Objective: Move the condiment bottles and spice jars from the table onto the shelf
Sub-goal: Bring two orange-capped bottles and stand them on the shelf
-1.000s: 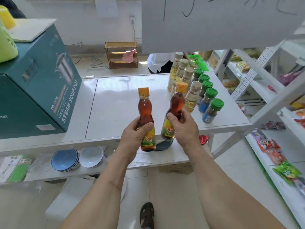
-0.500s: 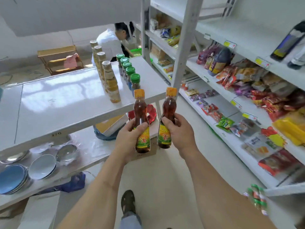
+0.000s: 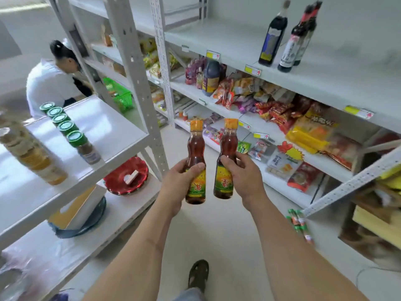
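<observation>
Hands full: left hand (image 3: 180, 181) grips one oil bottle (image 3: 195, 161), right hand (image 3: 243, 177) another (image 3: 225, 159), mid-aisle facing the shelf (image 3: 325, 77). Green-capped jars (image 3: 74, 135) and more bottles (image 3: 30, 153) wait on the table (image 3: 121, 131).

A red dish (image 3: 125, 175) sits on the lower tier, holding a small block. A green basket (image 3: 121, 97) stands farther back (beside a person in a white top (image 3: 50, 85)). Snack packets (image 3: 303, 124) crowd the middle racks; a sandalled foot (image 3: 198, 273) shows below.
</observation>
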